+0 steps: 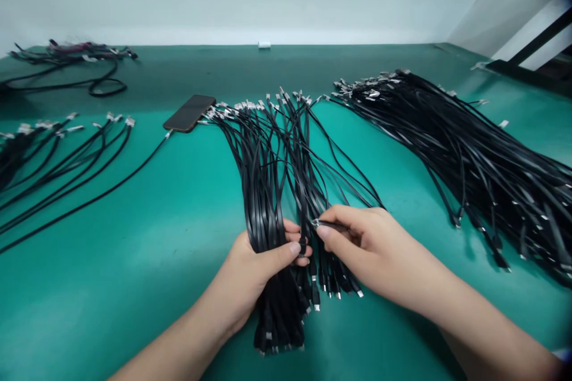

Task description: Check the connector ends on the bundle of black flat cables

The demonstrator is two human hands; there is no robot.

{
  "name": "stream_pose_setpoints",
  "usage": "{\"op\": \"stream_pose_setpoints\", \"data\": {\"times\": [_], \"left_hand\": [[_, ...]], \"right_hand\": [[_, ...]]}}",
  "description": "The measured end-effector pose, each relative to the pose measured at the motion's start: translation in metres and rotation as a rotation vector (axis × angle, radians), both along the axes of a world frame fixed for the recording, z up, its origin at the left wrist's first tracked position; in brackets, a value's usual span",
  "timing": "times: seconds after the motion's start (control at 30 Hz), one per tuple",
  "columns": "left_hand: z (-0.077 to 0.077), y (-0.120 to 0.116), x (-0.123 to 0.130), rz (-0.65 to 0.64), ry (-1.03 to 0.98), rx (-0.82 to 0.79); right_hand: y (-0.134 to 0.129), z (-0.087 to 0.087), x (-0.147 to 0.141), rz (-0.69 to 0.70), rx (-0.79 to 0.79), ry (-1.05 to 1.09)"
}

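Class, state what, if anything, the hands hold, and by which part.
The left hand grips a bundle of flat black cables near its lower end; the right hand pinches a thin, silver-tipped black cable beside that tip.

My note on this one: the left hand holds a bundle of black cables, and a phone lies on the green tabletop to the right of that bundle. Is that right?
Not quite: the head view shows the phone to the left of the bundle of black cables, near its far end. The left hand does hold that bundle, and the tabletop is green.
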State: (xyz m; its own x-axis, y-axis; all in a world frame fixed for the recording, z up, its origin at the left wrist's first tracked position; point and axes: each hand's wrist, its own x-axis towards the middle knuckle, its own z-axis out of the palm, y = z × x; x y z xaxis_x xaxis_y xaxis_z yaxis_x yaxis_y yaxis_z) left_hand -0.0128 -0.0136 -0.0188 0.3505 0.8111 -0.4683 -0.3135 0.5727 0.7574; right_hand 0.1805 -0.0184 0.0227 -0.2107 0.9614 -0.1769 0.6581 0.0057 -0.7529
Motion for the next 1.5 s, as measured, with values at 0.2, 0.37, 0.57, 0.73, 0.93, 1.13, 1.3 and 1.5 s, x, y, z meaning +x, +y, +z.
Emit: {"op": "stream_pose_setpoints", "data": {"times": [0.2,0.37,0.57,0.73,0.93,1.13,1.3,1.5], "left_hand": [[0.0019,-0.0002,0.0017,0.041,0.010,-0.017],[0.0011,0.0007,0.0011,0.036,0.011,-0.009],[-0.0024,-0.0009,-0.0002,0.033,0.007,-0.008],[-0.0027,-0.0005,-0.0009,0.027,-0.003,-0.003],[-0.0014,0.0003,-0.0004,0.029,0.003,0.000],[-0.0033,0.0002,0.0007,0.021,0.014,0.013],[-0.0026,0.0001,0.0005,0.016,0.026,0.027],[-0.0032,0.0004,0.0006,0.013,0.027,0.029]], "right_hand": [[-0.0045,0.0019,-0.0013,0.063,-0.061,-0.094],[-0.0048,-0.0012,-0.0030,0.096,-0.067,-0.096],[-0.0060,-0.0005,-0.0027,0.104,-0.072,-0.105],[-0.0047,-0.0015,-0.0018,0.108,-0.095,-0.085],[-0.0049,-0.0014,-0.0040,0.110,-0.101,-0.095],[-0.0061,-0.0024,-0.0028,0.143,-0.077,-0.099],[-0.0048,-0.0034,-0.0024,0.160,-0.078,-0.094],[-0.0050,-0.0035,-0.0011,0.130,-0.106,-0.037]]}}
